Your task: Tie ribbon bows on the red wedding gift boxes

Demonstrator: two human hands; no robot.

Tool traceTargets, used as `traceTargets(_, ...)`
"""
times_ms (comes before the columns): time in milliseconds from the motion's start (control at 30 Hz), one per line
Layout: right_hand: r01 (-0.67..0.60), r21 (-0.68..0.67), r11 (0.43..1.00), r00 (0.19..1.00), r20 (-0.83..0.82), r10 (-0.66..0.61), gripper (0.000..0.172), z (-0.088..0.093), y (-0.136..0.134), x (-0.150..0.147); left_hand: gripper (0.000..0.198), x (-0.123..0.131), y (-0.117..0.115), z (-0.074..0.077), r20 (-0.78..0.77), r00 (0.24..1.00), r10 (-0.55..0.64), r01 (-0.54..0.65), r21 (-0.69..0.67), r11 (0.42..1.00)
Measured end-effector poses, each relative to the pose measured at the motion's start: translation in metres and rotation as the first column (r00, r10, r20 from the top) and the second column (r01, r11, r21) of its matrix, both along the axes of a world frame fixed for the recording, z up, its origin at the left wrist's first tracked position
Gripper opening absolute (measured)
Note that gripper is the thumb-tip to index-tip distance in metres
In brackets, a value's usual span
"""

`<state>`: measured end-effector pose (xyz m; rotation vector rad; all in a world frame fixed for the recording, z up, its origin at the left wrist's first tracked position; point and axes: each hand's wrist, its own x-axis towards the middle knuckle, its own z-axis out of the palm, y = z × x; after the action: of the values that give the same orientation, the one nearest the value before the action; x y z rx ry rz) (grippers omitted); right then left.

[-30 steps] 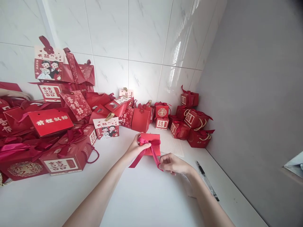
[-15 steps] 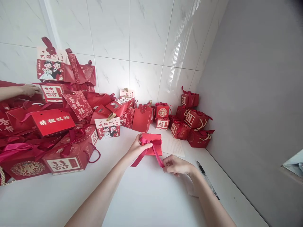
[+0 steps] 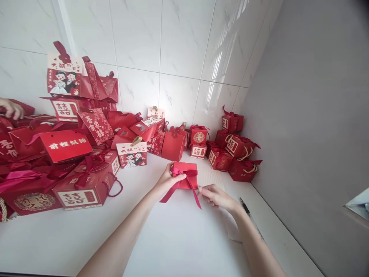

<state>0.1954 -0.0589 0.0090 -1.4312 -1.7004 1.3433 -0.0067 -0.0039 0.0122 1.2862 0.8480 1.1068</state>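
Note:
A small red gift box [image 3: 192, 181] stands on the white table with a magenta ribbon [image 3: 188, 174] tied in a bow round it. My left hand [image 3: 170, 179] grips the box from its left side, thumb pressed on the bow's knot. One ribbon tail hangs to the lower left; the other hangs loose to the lower right. Beside the box's lower right corner is my right hand [image 3: 213, 195], its fingers bent and drawn together. Whether anything is pinched between them I cannot make out.
Many red gift boxes [image 3: 66, 148] are piled at left, where another person's hand [image 3: 12, 109] reaches in. More boxes [image 3: 235, 146] are stacked back right. Lined paper [image 3: 211, 177] lies behind my right hand, a pen [image 3: 248, 211] to its right. A grey wall [image 3: 300, 127] borders the table.
My right hand has let go of the right ribbon tail and moved up slightly towards the box's corner. The other person's hand has drawn back left. The view has shifted slightly.

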Motion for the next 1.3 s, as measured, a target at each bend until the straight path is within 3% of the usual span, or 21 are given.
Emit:
traceTargets(133, -0.097, 0.075, 0.992, 0.995, 0.028, 0.095, 0.053, -0.007, 0.001, -0.013, 0.04, -0.001, -0.002, 0.001, -0.002, 1.0, -0.01, 0.01, 0.017, 1.0)
traceTargets(300, -0.085, 0.157, 0.984, 0.996, 0.02, 0.083, 0.038, -0.007, 0.001, -0.018, 0.052, -0.001, -0.002, 0.0, 0.021, 1.0, 0.01, -0.01, 0.005, 1.0)
traceTargets(433, -0.099, 0.015, 0.995, 0.993, -0.063, 0.099, 0.03, 0.001, -0.003, -0.014, 0.043, -0.001, -0.002, 0.001, 0.008, 1.0, -0.026, 0.026, 0.001, 1.0)
traceTargets(567, -0.125, -0.096, 0.987, 0.976, -0.189, 0.106, 0.027, 0.007, -0.005, -0.008, 0.049, -0.002, -0.003, 0.002, 0.003, 1.0, -0.008, 0.008, 0.005, 1.0)
traceTargets(1033, -0.049, 0.073, 0.996, 0.985, -0.163, 0.061, 0.042, -0.002, 0.001, -0.01, 0.036, -0.001, -0.005, 0.006, -0.016, 1.0, 0.018, -0.018, 0.016, 1.0)
traceTargets(1300, -0.001, 0.03, 1.0, 0.991, -0.136, 0.005, 0.049, -0.009, 0.002, -0.014, 0.048, -0.001, -0.003, 0.003, 0.024, 1.0, 0.002, -0.002, -0.016, 1.0)
